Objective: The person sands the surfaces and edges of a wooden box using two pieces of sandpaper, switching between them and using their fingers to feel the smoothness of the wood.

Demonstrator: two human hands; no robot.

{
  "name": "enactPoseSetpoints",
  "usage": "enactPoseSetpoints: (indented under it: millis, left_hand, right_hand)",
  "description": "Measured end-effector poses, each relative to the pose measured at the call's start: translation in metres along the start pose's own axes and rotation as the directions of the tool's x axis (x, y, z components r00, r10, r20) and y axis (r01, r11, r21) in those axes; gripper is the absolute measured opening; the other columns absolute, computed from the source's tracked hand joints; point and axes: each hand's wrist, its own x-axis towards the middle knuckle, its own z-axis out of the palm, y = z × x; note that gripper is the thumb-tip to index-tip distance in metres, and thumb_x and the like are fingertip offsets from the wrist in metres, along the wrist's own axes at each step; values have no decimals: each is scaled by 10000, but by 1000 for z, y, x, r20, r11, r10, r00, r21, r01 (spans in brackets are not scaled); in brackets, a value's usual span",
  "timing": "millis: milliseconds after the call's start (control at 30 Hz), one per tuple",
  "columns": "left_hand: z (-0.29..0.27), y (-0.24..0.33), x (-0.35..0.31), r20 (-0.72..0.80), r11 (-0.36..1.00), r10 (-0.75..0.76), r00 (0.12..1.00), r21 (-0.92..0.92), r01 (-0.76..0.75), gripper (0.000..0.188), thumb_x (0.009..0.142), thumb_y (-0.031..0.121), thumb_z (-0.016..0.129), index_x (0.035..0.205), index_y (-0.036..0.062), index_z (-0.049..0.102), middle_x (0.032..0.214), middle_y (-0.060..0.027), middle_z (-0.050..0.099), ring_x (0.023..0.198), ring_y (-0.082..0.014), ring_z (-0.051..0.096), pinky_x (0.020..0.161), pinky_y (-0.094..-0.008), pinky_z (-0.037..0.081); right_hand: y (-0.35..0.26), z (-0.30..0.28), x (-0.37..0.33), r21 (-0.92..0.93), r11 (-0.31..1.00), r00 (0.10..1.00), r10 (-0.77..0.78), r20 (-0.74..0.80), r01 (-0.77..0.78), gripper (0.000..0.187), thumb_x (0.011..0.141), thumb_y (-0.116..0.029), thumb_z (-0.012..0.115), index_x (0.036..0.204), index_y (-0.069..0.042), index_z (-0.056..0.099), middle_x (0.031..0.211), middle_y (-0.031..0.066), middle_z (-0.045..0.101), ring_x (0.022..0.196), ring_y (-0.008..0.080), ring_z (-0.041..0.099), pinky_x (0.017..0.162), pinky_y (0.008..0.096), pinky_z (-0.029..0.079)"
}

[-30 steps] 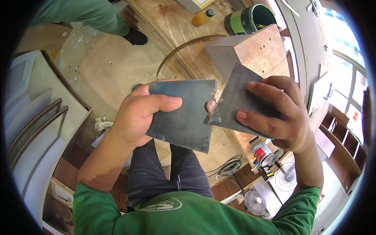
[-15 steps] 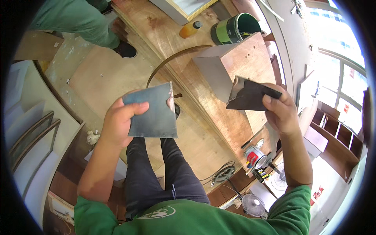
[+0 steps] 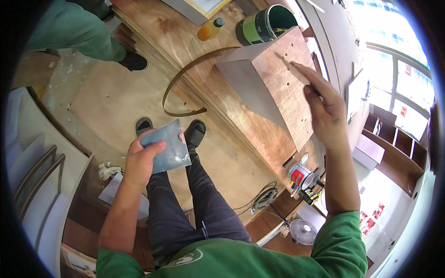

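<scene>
My left hand (image 3: 141, 160) grips a flat grey scraper plate (image 3: 169, 146), thumb on top. Pinkish paste clings to the plate's right edge. My right hand (image 3: 328, 104) is closed on a second, dark scraper plate (image 3: 283, 61), now seen nearly edge-on, so most of its face is hidden. This plate is over the wooden top of a box (image 3: 289, 88) with several small dark holes in it; I cannot tell whether it touches the wood. The box has grey sides and stands on the plywood bench.
On the plywood bench (image 3: 185, 41) are an orange bottle (image 3: 211, 29), a green-black bucket (image 3: 266, 25), a curved edging strip (image 3: 169, 92) and a red-white can (image 3: 299, 175). A coiled cable (image 3: 264, 197) and a fan (image 3: 302, 231) are lower right. Another person's leg (image 3: 79, 34) is upper left.
My right hand has moved up over the box top and turned its plate edge-on. My left hand has lowered slightly with its plate. The view has shifted a little.
</scene>
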Motion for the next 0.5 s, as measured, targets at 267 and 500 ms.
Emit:
enactPoseSetpoints:
  millis: [267, 500]
  left_hand:
    - [-13, -6, 6, -22, 1000, 6, 1000, 13, -6, 363, 879, 100, 656, 1206, -52, 615, 1046, -73, 681, 943, -134, 624, 889, -279, 482]
    - [-18, -13, 8, -33, 1000, 30, 999, -6, -30, 351, 888, 82, 649, 1211, -50, 610, 1058, -71, 680, 954, -131, 623, 893, -278, 479]
  right_hand:
    - [13, 30, 10, -172, 949, 965, -263, 22, 263, 347, 928, 50, 564, 1249, -45, 654, 1209, 148, 685, 1130, 298, 637, 947, 352, 509]
    - [10, 27, 12, -263, 954, 988, -151, -9, 144, 308, 929, 31, 572, 1213, -42, 664, 1181, 131, 695, 1090, 311, 638, 926, 379, 516]
